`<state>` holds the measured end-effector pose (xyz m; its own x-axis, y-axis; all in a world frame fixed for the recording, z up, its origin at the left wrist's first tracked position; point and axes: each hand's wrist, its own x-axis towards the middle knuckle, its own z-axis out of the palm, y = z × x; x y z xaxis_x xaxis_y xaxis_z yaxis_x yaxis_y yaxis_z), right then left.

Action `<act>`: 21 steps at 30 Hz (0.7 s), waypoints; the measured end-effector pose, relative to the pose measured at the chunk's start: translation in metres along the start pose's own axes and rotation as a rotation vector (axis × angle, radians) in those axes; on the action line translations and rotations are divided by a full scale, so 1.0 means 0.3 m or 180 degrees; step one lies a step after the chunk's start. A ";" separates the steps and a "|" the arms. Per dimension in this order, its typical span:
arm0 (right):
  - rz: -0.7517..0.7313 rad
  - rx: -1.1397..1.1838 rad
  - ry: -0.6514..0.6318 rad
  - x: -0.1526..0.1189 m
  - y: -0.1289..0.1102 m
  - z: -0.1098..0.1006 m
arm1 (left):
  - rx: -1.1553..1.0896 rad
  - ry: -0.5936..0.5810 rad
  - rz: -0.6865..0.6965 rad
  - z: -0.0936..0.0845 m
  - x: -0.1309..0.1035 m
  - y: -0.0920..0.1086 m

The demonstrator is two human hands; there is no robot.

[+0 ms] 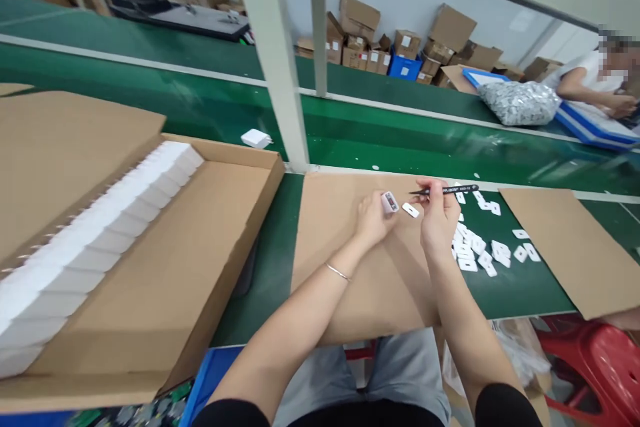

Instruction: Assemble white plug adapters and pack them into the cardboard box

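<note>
Presumably the main hazard lies in the short space between the two hands: the left grip (371, 217) pinches a white block (391, 203) with its open end turned toward the right grip (440, 220), which has its fingers closed around black tweezers (463, 189). The tweezers' points aim back at that open end, near it but apart; whether they are parted or together is too small to tell. If the right grip drifted left, or the block rolled between the left fingers, the points could scrape the dark and reddish parts inside. A loosely held block could also slip down onto the cardboard sheet (340, 287) below both hands.

As for position, the block sits at the fingertip end of the left grip, left of the right grip. One white plate (411, 210) lies on the sheet between the two, touched by neither, as far as can be seen; a sweep of either hand might knock it away. More white plates (467, 250) lie loosely heaped on the counter (273, 260) just right of the right grip, where its wrist could scatter them.
</note>
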<state>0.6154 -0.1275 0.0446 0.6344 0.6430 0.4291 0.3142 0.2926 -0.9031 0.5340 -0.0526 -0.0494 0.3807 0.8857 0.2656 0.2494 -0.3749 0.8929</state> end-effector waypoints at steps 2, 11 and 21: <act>0.0170 0.0136 0.0154 0.021 0.056 -0.063 | -0.0007 -0.0102 0.0085 0.002 -0.004 -0.010; 0.0656 0.0530 -0.0789 -0.047 0.117 -0.067 | -0.0981 -0.0282 -0.0084 0.003 -0.021 0.004; 0.0119 -0.0072 -0.0834 -0.079 0.071 -0.075 | -0.0895 -0.0297 0.0174 -0.035 -0.034 0.070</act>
<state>0.6230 -0.1522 0.0155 0.4424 0.8152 0.3739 0.3116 0.2512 -0.9164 0.5260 -0.0667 -0.0296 0.4703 0.8325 0.2930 -0.0252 -0.3192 0.9474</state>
